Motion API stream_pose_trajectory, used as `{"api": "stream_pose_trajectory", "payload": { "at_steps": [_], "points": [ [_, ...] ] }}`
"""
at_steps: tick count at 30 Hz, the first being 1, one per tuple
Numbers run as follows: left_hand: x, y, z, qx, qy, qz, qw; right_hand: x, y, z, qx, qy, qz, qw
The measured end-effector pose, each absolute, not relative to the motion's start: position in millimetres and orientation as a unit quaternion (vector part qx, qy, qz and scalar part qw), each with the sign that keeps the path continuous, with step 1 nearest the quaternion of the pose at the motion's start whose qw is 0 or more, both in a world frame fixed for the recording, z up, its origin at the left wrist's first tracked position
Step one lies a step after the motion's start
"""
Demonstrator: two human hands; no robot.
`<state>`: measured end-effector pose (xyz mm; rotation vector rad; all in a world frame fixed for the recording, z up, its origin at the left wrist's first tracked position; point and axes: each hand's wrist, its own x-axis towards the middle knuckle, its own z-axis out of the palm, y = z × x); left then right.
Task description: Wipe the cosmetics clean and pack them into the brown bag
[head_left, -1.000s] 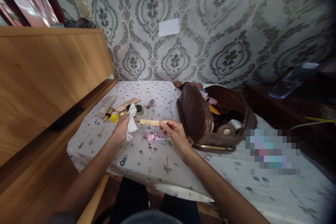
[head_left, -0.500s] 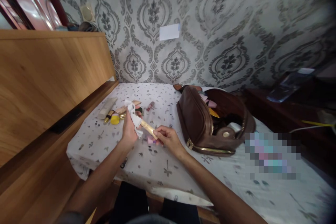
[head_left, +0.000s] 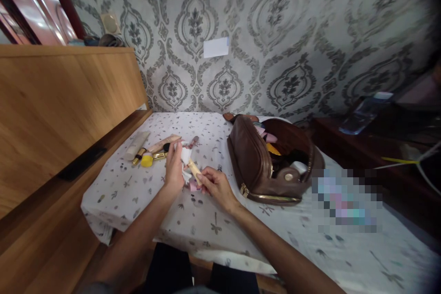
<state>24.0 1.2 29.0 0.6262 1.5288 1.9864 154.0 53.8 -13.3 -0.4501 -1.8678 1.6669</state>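
Note:
A white tissue [head_left: 186,155] is held in my left hand [head_left: 175,168], whose fingers are bent around it. My right hand [head_left: 216,184] pinches the lower end of a slim beige-gold tube [head_left: 195,171]; the tube's upper end touches or nearly touches the tissue. Beneath the hands a small pink item [head_left: 194,186] lies on the patterned sheet. Left of my left hand are a pale tube [head_left: 137,145], a gold-and-black tube [head_left: 139,156], a yellow-capped item [head_left: 147,160] and a gold item [head_left: 160,155]. A small pinkish bottle [head_left: 194,141] lies just beyond the tissue.
An open brown bag [head_left: 253,151] with several items inside stands on the sheet [head_left: 213,220] to the right. Farther right are a blurred-out patch and a clear bottle [head_left: 365,113] on a dark surface. A wooden panel [head_left: 72,87] borders the left side.
My left hand has turned more upright, and the tissue has shifted around the tube's upper end. The tube is tilted more steeply. The whole view has shifted slightly.

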Motion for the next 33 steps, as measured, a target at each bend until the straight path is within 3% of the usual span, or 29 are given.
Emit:
{"api": "stream_pose_trajectory", "payload": {
  "at_steps": [10, 18, 27, 33],
  "points": [
    [29, 0, 34, 0.205, 0.561, 0.752, 0.279, 156, 49, -18, -0.187, -0.723, 0.576, 0.332],
    [58, -2, 3, 0.28, 0.54, 0.711, 0.354, 156, 49, -15, -0.179, -0.714, 0.574, 0.359],
    [32, 10, 32, 0.27, 0.569, 0.736, 0.249, 153, 47, -32, -0.216, -0.845, 0.313, 0.375],
    [38, 2, 17, 0.354, 0.618, 0.656, 0.251, 164, 48, -16, -0.163, -0.842, 0.38, 0.347]
  ]
}}
